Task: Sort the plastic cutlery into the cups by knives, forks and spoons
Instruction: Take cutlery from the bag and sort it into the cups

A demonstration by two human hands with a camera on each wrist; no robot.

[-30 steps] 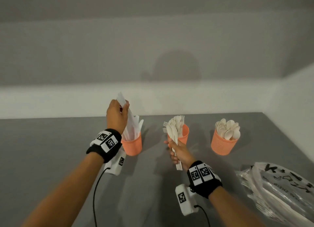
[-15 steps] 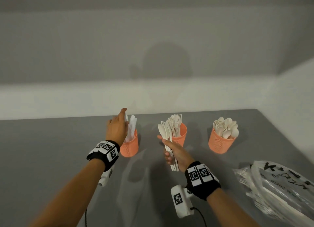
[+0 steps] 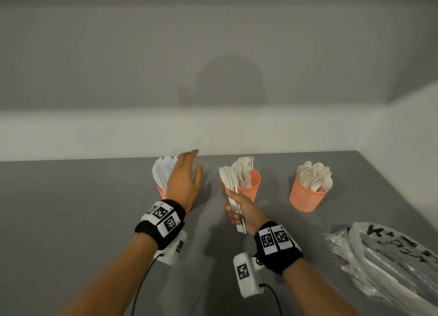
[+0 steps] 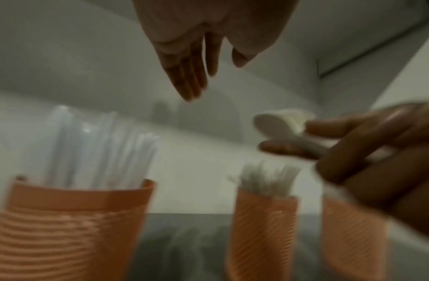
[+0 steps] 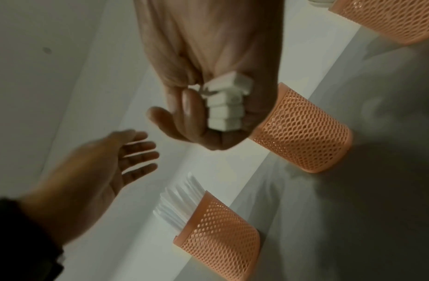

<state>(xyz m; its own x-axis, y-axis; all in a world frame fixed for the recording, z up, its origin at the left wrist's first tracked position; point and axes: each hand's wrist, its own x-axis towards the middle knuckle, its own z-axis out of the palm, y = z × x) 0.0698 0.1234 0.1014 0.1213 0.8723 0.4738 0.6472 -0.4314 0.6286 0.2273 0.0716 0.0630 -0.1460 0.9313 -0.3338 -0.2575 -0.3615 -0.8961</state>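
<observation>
Three orange mesh cups stand in a row on the grey table (image 3: 71, 221). The left cup (image 3: 162, 192) holds white knives (image 3: 162, 171), the middle cup (image 3: 251, 190) forks (image 3: 245, 168), the right cup (image 3: 307, 197) spoons (image 3: 314, 178). My left hand (image 3: 187, 176) hovers open over the knife cup, fingers straight and empty (image 4: 184, 76). In front of the fork cup my right hand (image 3: 241, 209) grips a bundle of spoons (image 3: 231, 187) by the handles, bowls up; the right wrist view shows the handle ends (image 5: 226, 106).
A clear plastic bag (image 3: 388, 263) with more cutlery lies at the right near the table's edge. A pale wall runs behind the cups and along the right side.
My left hand lowered the knives into the left cup, let go and now spreads open above it. The right hand stays in place with its bundle.
</observation>
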